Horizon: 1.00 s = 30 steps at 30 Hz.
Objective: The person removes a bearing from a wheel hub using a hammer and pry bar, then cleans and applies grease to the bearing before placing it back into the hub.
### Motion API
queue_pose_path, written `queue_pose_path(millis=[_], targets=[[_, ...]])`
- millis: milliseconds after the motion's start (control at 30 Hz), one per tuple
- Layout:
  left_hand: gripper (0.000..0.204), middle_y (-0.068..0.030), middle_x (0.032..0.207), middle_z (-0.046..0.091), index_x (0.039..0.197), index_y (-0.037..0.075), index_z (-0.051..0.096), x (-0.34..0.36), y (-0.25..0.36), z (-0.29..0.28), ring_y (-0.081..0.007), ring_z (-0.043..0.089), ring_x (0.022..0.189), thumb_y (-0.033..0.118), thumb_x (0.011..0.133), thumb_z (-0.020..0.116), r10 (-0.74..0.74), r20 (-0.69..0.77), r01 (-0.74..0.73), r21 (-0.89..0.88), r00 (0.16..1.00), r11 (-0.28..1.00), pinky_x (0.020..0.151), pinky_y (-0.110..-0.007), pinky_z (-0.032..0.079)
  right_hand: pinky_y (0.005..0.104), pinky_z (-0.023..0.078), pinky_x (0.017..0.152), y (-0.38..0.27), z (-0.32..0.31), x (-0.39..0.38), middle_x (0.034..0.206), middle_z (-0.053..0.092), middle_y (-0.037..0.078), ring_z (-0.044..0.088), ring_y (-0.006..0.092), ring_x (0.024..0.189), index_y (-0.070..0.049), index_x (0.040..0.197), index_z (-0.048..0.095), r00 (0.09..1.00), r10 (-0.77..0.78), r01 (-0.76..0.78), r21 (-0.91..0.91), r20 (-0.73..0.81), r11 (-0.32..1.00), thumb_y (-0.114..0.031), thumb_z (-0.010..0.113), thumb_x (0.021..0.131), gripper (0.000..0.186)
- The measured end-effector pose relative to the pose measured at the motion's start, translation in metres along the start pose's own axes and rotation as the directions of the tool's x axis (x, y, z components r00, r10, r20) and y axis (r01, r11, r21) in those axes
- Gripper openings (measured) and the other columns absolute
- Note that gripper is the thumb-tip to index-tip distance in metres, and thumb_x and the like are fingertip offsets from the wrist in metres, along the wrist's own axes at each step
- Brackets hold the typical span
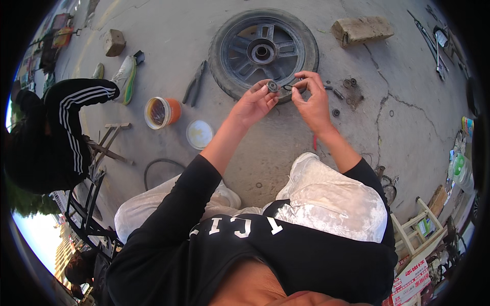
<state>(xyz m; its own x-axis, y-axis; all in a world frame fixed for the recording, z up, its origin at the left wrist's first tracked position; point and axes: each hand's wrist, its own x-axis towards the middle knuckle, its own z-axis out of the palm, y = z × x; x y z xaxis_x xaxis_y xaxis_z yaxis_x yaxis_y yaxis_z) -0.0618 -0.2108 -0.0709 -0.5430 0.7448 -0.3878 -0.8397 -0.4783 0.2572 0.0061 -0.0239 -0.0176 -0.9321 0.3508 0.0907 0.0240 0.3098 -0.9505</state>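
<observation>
My left hand pinches a small, round, dark metal bearing between thumb and fingers. Close beside it, my right hand has a thin black ring in its fingertips. Both hands are raised over the near edge of a scooter wheel, which lies flat on the ground with its spoked rim and open hub facing up. To the right of the wheel lie a short dark metal tube, several round bearings and another small round part.
Pliers, an orange tub of brownish grease and its pale lid are left of the wheel. Wooden blocks and long tools stand farther off. Another person sits at the left. A small wooden stool is at lower right.
</observation>
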Motion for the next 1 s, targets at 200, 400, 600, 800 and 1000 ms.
queue_pose_path(millis=[200,400,600,800,1000], targets=[[0.036,-0.0099,0.116,0.065,0.125,0.004,0.056,0.003,-0.010,0.026,-0.0198,0.063,0.106,0.015,0.092,0.067,-0.094,0.098,0.091,0.044,0.991,0.995,0.093,-0.032,0.052,0.0361,0.039,0.086,-0.021,-0.013,0.001,0.111,0.061,0.004,0.059,0.0208,0.095,-0.008,0.083,0.062,0.937,-0.346,0.314,-0.314,-0.049,0.896,-0.001,0.073,0.071,0.018],[0.043,-0.0081,0.118,0.064,0.130,0.001,0.053,0.004,-0.011,0.040,-0.0175,0.062,0.107,0.018,0.092,0.066,-0.092,0.152,0.087,0.042,0.984,0.995,0.095,-0.031,0.050,0.0385,0.038,0.087,-0.021,-0.019,0.001,0.116,0.060,0.001,0.058,0.0189,0.095,-0.011,0.089,0.064,0.849,-0.526,0.499,-0.420,0.059,0.758,-0.005,0.077,0.067,0.026],[0.045,-0.0074,0.119,0.064,0.132,-0.002,0.050,0.004,-0.008,0.046,-0.0174,0.061,0.109,0.017,0.094,0.063,-0.069,0.197,0.067,0.016,0.978,0.998,0.097,-0.031,0.048,0.0386,0.037,0.087,-0.024,-0.020,-0.002,0.117,0.060,0.000,0.057,0.0181,0.099,-0.011,0.092,0.065,0.816,-0.562,0.556,-0.446,0.132,0.702,-0.009,0.076,0.068,0.026],[0.045,-0.0069,0.118,0.064,0.134,0.000,0.050,0.006,-0.005,0.038,-0.0169,0.061,0.110,0.016,0.094,0.063,-0.049,0.198,0.050,-0.001,0.979,0.999,0.096,-0.031,0.049,0.0369,0.036,0.086,-0.026,-0.023,-0.002,0.124,0.060,0.000,0.056,0.0173,0.098,-0.011,0.100,0.068,0.800,-0.577,0.574,-0.492,0.165,0.654,-0.010,0.073,0.074,0.026],[0.044,-0.0095,0.119,0.064,0.132,0.001,0.053,0.008,0.001,0.041,-0.0196,0.063,0.108,0.009,0.091,0.066,-0.027,0.124,0.017,0.085,0.992,0.996,0.097,-0.033,0.050,0.0350,0.045,0.089,-0.037,-0.014,-0.005,0.129,0.057,0.007,0.058,0.0219,0.104,-0.003,0.110,0.067,0.975,0.216,-0.219,0.063,0.046,0.974,-0.019,0.077,0.079,0.036]])
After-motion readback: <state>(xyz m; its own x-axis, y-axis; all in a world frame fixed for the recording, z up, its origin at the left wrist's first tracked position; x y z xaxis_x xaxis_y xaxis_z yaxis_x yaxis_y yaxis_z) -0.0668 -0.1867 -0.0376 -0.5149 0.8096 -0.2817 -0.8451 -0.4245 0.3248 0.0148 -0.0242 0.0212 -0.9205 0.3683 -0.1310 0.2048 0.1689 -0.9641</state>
